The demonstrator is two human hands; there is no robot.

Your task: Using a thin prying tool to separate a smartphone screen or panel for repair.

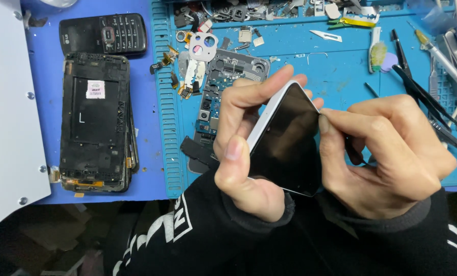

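Phone: the white-edged phone is held tilted above the blue mat.
Left hand: clamped around its left side.
Right hand: pinching its right edge.
Handling: probably light, stiff, with fragile glass; better held by the frame.

white-edged phone, black screen — blue mat, black sleeves.

dark phone screen, white label left

Both bare hands, left hand and right hand, no gloves or rings. Black long sleeves with ribbed cuffs, white printed graphics on both forearms.
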